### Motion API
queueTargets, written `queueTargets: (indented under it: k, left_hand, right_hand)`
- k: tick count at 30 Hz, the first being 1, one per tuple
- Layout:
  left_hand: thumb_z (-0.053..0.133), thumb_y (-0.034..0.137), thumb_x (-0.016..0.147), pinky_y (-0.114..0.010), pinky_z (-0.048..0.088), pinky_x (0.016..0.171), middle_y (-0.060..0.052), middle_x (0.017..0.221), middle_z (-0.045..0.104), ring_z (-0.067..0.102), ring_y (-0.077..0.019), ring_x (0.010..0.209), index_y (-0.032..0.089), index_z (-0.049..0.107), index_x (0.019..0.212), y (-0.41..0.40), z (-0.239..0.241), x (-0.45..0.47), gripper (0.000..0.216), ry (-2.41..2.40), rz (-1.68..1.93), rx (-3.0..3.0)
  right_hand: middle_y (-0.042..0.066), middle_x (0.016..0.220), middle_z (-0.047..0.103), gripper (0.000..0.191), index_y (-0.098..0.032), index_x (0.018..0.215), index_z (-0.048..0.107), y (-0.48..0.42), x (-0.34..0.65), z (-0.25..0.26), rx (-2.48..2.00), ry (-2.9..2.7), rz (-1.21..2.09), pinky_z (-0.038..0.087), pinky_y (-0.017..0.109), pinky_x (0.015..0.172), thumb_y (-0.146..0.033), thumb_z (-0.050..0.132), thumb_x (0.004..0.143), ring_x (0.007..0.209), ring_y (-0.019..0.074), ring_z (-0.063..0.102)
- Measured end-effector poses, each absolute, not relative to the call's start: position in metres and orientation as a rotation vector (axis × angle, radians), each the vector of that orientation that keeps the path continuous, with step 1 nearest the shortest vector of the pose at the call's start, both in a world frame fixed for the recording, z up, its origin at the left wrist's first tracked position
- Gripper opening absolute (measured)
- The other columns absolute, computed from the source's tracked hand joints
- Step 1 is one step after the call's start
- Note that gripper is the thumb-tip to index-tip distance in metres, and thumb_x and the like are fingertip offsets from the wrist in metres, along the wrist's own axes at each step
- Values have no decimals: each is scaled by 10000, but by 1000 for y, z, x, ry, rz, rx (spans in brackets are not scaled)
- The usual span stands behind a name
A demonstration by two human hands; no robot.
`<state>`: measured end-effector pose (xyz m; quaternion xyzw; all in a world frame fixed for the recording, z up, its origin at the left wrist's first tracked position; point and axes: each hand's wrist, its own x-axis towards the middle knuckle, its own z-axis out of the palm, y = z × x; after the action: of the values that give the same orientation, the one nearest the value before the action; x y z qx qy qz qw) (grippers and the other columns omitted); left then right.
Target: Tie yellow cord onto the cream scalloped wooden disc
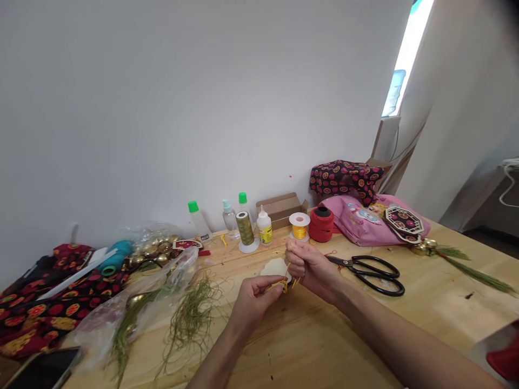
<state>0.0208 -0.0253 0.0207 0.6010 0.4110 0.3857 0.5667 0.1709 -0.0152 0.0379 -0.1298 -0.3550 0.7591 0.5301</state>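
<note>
My left hand (259,296) pinches a knotted bit of yellow cord (285,286) between thumb and fingers, low over the table. Just to its right and a little higher, my right hand (310,267) is closed on the same cord, with strands hanging out below its fingers. Behind both hands lies a pale, scalloped-edged flat piece (272,268), partly covered by them. A spool of yellow cord (299,229) stands beyond the right hand. Black-handled scissors (371,273) lie to the right of that hand, blades pointing toward it.
Along the wall stand an olive thread cone (245,231), a glue bottle (264,228), green-capped bottles (198,221), a cardboard box (279,208) and red thread (321,224). Loose green threads (190,310), plastic bags and patterned cloth (36,310) are left; a pink bag (348,219) and octagonal tasselled ornament (403,223) right.
</note>
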Motion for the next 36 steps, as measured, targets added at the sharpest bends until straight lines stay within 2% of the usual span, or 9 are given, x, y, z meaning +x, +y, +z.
queueTargets:
  k: [2,5,13,21,26,31,36]
  left_hand:
    - [601,251,624,-244,423,676,-71,839,668,572,-175,750,143,655,830,-25,21,21,239,944,902,1425]
    - [594,270,627,-236,415,619,-64,727,674,559,-158,663,130,672,763,-25,21,21,210,963,895,1474]
    - [605,280,597,-197,323,470,-24,524,619,465,-100,495,114,685,684,-24,18,25,203,1055,746,1475]
    - [612,325,592,-222,369,543,-42,653,645,508,-126,573,120,667,781,-23,11,22,284,986,754,1374]
    - [584,353,623,-217,373,577,-33,646,634,509,-128,605,117,669,729,-24,13,22,272,976,789,1410]
    - [556,367,638,-201,341,518,-13,573,590,466,-109,544,112,671,701,-26,17,22,286,1001,790,1462]
    - [544,353,633,-203,213,415,43,391,412,303,-65,407,115,622,479,-29,18,24,294,1081,745,1583]
  right_hand:
    - [-69,499,287,122,-149,691,425,-14,171,37,-310,-816,1829,158,141,393,-230,485,762,417,30,207]
    - [-68,510,305,134,-155,697,423,-14,171,35,-324,-774,1840,174,132,387,-245,513,741,416,27,237]
    - [-82,462,273,177,-153,635,400,-16,166,33,-361,-819,1807,134,137,361,-232,532,725,387,24,168]
    - [-76,486,353,160,-153,670,408,-9,169,29,-361,-698,1808,178,114,362,-220,546,716,387,10,276]
    - [-74,487,365,177,-154,666,413,-9,170,29,-372,-694,1807,192,113,366,-235,568,696,392,11,287]
    - [-76,488,360,189,-155,669,415,-8,170,29,-409,-692,1794,184,117,369,-247,580,684,395,12,278]
    - [-76,484,355,181,-155,660,417,-17,161,31,-409,-823,1834,165,139,370,-269,547,712,386,14,258]
